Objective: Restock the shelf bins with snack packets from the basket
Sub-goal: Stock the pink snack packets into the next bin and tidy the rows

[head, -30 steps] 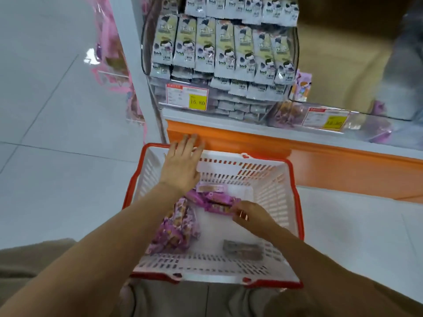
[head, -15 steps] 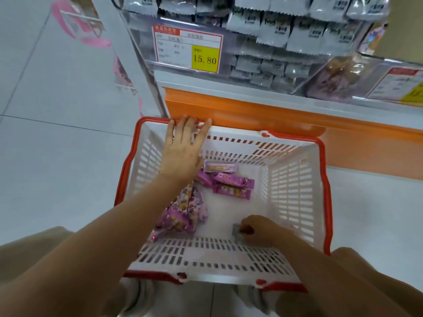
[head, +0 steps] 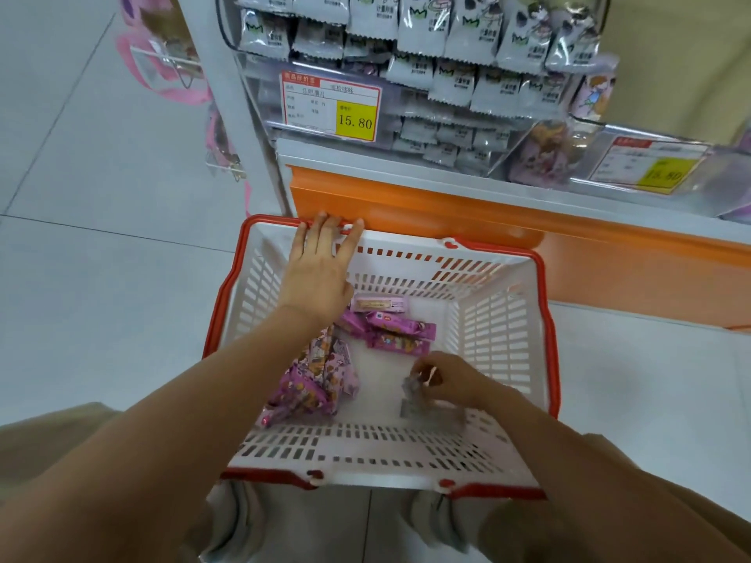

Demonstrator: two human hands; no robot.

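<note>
Head view: right hand (head: 451, 379) grips a grey packet (head: 414, 400) in the basket (head: 544, 319)

Blurred, the grey packet is pinched low near the basket's near wall. The left hand (head: 321, 274) rests flat, fingers straight, on the far red rim. Several purple packets (head: 390, 331) lie on the basket floor. Above, the shelf bin (head: 260, 95) holds grey-white packets.

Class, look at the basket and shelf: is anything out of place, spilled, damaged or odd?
Nothing looks spilled or damaged. The pink packets lie loosely jumbled on the basket floor. The one oddity: a lone grey packet, blurred, pinched by the right hand, unlike the pink ones.
</note>
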